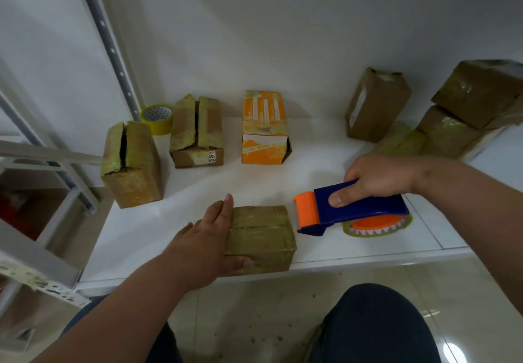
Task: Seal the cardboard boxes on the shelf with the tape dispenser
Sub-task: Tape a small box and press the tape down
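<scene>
A small brown cardboard box (261, 235), wrapped in yellowish tape, lies at the front edge of the white shelf (339, 252). My left hand (209, 243) grips its left side, thumb on the front face. My right hand (376, 177) holds a blue and orange tape dispenser (353, 210) just right of the box, its orange blade end pointing at the box's right edge. Two brown boxes with split top flaps, one (131, 164) at the left and one (196, 133) behind it, stand further back. An orange box (264, 127) stands in the middle.
A spare yellow tape roll (157, 118) sits in the back left corner by the grey perforated upright (107, 40). Several taped brown boxes (452, 110) are piled at the back right. A lower metal rack (36, 252) juts out on the left; my knees show below.
</scene>
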Demonstrator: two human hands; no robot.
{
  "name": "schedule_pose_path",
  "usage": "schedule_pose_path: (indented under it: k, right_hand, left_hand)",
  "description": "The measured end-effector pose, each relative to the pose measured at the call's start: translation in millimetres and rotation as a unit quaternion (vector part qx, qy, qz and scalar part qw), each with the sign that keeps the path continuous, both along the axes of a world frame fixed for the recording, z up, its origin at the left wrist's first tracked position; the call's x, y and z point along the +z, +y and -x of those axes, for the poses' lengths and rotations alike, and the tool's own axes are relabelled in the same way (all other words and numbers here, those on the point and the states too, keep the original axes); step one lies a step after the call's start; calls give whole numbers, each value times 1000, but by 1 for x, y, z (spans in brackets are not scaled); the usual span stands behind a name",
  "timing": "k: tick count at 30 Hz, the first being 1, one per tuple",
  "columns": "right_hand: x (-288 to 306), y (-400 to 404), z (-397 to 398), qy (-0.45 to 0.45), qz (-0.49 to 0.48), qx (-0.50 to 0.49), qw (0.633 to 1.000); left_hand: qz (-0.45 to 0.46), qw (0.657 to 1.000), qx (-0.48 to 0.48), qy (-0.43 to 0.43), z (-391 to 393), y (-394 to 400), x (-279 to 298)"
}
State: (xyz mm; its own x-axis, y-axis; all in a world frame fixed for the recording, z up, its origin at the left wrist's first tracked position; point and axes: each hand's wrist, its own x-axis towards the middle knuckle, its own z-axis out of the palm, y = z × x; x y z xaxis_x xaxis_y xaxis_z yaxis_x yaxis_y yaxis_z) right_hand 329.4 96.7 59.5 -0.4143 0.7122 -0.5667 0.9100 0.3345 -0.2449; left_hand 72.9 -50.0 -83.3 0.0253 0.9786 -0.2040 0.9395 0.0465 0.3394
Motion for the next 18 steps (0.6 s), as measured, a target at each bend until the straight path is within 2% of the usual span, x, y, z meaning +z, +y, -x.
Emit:
schedule_pose_path:
  k: [9, 18]
  right_hand:
    - [-12, 1, 14, -75, -15, 18, 997]
    - [-8, 16, -18, -21, -6, 9, 1000]
  left_hand:
    - [7, 1000, 2, 5, -1, 0, 1]
    - [13, 1000, 9, -6, 0, 1, 4]
